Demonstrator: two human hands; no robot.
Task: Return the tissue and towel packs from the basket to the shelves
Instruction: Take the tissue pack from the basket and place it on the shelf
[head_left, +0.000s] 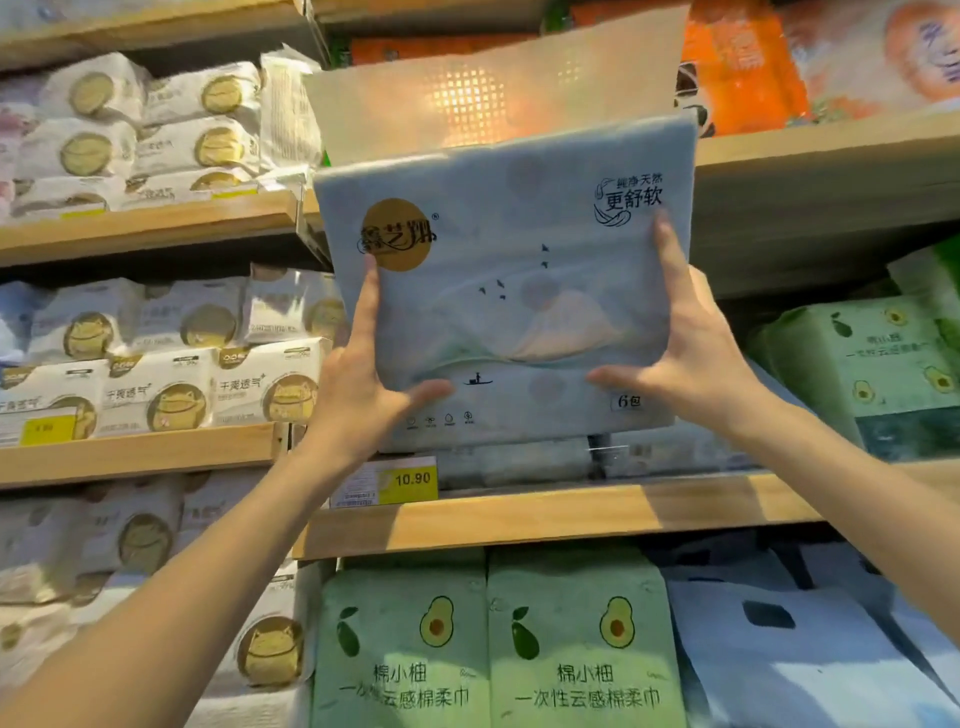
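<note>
Tissue pack (509, 270), pale blue, clasped at both lower corners by L hand (358, 384) & R hand (691, 358). Hangs upright above wooden shelf (571, 512) w/ yellow price tag (410, 480).

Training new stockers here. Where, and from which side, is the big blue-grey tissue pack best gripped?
By its lower side edges, one hand from each side. The blue-grey tissue pack is wide, flat and upright, so a one-sided grip would likely let it sag. The left hand and right hand do this: thumbs on the front face, fingers up the edges.
</note>
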